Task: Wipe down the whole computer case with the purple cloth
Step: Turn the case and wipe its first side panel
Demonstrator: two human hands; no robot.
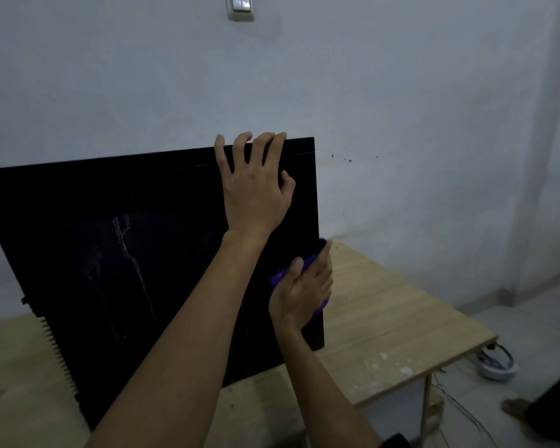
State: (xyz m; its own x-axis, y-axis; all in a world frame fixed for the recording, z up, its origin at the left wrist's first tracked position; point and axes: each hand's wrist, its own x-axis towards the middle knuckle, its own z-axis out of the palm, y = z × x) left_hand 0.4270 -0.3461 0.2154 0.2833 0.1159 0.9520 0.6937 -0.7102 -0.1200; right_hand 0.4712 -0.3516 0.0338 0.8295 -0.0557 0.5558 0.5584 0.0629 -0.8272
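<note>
The black computer case (110, 253) stands on a wooden table (385, 318), its broad side panel facing me, with pale dusty streaks near its middle. My left hand (256, 185) lies on the upper right of the panel, fingers hooked over the top edge. My right hand (304, 289) grips the purple cloth (280, 277) and presses it against the case's right edge, about halfway down. Most of the cloth is hidden behind the hand.
A plain wall rises close behind the case, with a light switch (241, 4) high up. The table's right edge drops to a tiled floor, where a white round object (497, 363) with cables lies. Someone's foot (516, 407) shows at the lower right.
</note>
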